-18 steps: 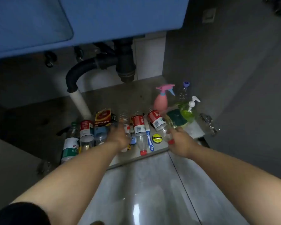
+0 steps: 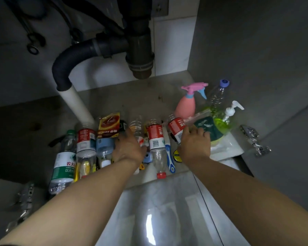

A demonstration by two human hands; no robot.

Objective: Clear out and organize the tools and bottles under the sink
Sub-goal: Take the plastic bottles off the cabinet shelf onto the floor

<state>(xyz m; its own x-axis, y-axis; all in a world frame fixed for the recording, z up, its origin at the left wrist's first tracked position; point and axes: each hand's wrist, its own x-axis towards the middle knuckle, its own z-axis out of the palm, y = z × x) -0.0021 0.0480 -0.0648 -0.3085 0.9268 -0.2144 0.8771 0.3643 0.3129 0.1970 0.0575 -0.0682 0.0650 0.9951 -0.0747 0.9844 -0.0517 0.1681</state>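
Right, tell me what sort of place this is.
Most likely the cupboard under a sink: a black drain pipe overhead, water bottles lying on its floor, a pink spray bottle and soap pump at the right.

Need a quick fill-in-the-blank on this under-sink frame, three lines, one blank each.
1. The pink plastic spray bottle stands ____.
2. The right hand grips a clear plastic bottle whose label is ____ and white.
3. The clear dispenser bottle with a white pump holds ____ liquid.
Missing words: upright; red; green.
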